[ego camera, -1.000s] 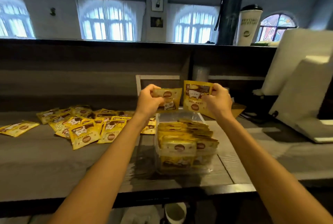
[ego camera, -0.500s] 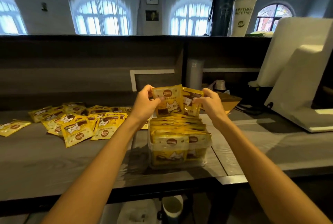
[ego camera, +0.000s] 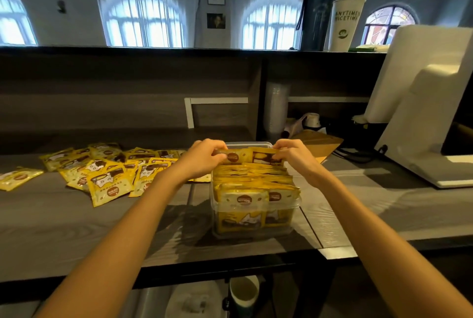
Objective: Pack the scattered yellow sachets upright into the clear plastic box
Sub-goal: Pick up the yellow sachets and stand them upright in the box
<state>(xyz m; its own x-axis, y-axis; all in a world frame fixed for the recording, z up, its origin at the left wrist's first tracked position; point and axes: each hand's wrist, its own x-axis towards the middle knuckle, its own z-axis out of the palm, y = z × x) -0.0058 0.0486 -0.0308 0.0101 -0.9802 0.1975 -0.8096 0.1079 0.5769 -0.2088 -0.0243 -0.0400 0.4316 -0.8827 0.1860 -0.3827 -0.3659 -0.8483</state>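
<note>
Two sachets (ego camera: 249, 157) stand at the far end of the clear plastic box (ego camera: 245, 143), long axes across it, left hand (ego camera: 204, 158) and right hand (ego camera: 294, 156) each pinching one in its grip; loose sachets (ego camera: 107, 176) lie leftward on the desk (ego camera: 76, 228), nearer the left hand.

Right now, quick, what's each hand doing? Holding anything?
Left hand: closed, pinching the left end of the held sachets at the clear box's far end.
Right hand: closed, pinching their right end.
</note>
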